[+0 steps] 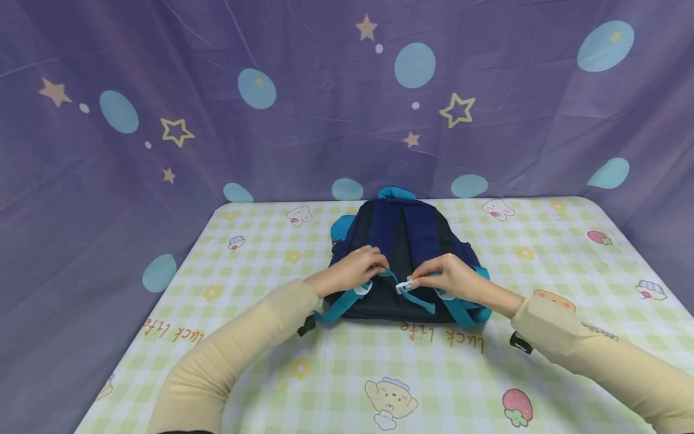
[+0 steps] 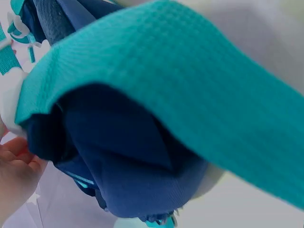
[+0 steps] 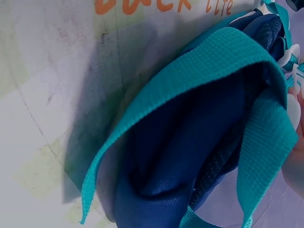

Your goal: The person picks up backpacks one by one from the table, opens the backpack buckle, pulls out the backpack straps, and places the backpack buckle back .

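Note:
A dark blue backpack (image 1: 374, 308) lies on the table with its shoulder-strap side up. Over its lower middle, my right hand (image 1: 452, 277) pinches a white plastic buckle (image 1: 404, 287) between thumb and fingers. A thin teal strap (image 1: 422, 301) passes through this buckle and its loose end hangs to the right. My left hand (image 1: 355, 269) has curled fingers at the other end of that strap, holding it; its fingertips are partly hidden. Wide teal webbing (image 2: 166, 80) crosses the left wrist view, with the left hand (image 2: 19, 173) at the edge. Similar webbing (image 3: 204, 71) loops through the right wrist view.
A checked tablecloth (image 1: 271, 374) with printed cartoon figures covers the table. Behind it hangs a purple curtain (image 1: 325, 120) with stars and dots. White adjusters (image 1: 363, 289) sit on the lower teal straps. A bright blue round item (image 1: 341, 228) shows at the backpack's left side.

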Available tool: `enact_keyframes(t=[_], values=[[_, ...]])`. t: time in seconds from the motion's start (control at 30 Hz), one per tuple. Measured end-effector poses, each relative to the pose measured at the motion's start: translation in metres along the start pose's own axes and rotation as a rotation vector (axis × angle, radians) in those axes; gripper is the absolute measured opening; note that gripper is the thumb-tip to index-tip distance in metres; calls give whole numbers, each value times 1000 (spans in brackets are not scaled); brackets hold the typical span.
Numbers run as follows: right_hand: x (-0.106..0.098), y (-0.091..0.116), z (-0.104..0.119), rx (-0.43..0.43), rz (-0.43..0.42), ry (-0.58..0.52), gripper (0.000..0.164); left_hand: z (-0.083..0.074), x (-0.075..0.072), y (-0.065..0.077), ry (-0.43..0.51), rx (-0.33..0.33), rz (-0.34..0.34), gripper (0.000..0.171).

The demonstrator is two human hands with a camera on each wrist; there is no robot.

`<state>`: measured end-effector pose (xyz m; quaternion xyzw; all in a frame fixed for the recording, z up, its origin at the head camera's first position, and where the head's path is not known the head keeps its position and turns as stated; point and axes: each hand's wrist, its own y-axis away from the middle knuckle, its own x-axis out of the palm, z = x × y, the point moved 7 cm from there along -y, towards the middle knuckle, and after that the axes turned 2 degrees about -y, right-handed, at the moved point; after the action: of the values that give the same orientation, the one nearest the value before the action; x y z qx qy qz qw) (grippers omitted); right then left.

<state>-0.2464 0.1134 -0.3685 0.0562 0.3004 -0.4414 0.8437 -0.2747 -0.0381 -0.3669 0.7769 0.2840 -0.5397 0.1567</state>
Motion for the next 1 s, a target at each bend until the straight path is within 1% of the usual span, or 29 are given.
enact_keyframes(t=[0.13, 0.27, 0.37, 0.47, 0.57, 0.7, 0.8, 0.87, 1.0], values=[[1, 0, 0, -9, 3, 5, 11, 4, -3, 1, 5, -18, -16, 16], [1, 0, -1, -9, -5, 10, 11, 4, -4, 2, 26, -27, -22, 16], [2, 0, -2, -4, -9, 11, 11, 3, -4, 2, 26, -42, -15, 19], [2, 0, -3, 1, -12, 15, 12, 0, -3, 2, 21, -55, 9, 25], [2, 0, -4, 9, -11, 21, 12, -3, -1, 2, -15, -41, 40, 30], [2, 1, -4, 17, -8, 29, 12, -10, 1, 2, -125, 8, 70, 30], [2, 1, -5, 21, -3, 32, 12, -14, 2, 3, -190, 31, 88, 29], [2, 2, -5, 22, -2, 30, 12, -15, 3, 4, -198, 34, 96, 27], [1, 3, -5, 23, -5, 27, 12, -15, 3, 6, -165, 44, 95, 22]])
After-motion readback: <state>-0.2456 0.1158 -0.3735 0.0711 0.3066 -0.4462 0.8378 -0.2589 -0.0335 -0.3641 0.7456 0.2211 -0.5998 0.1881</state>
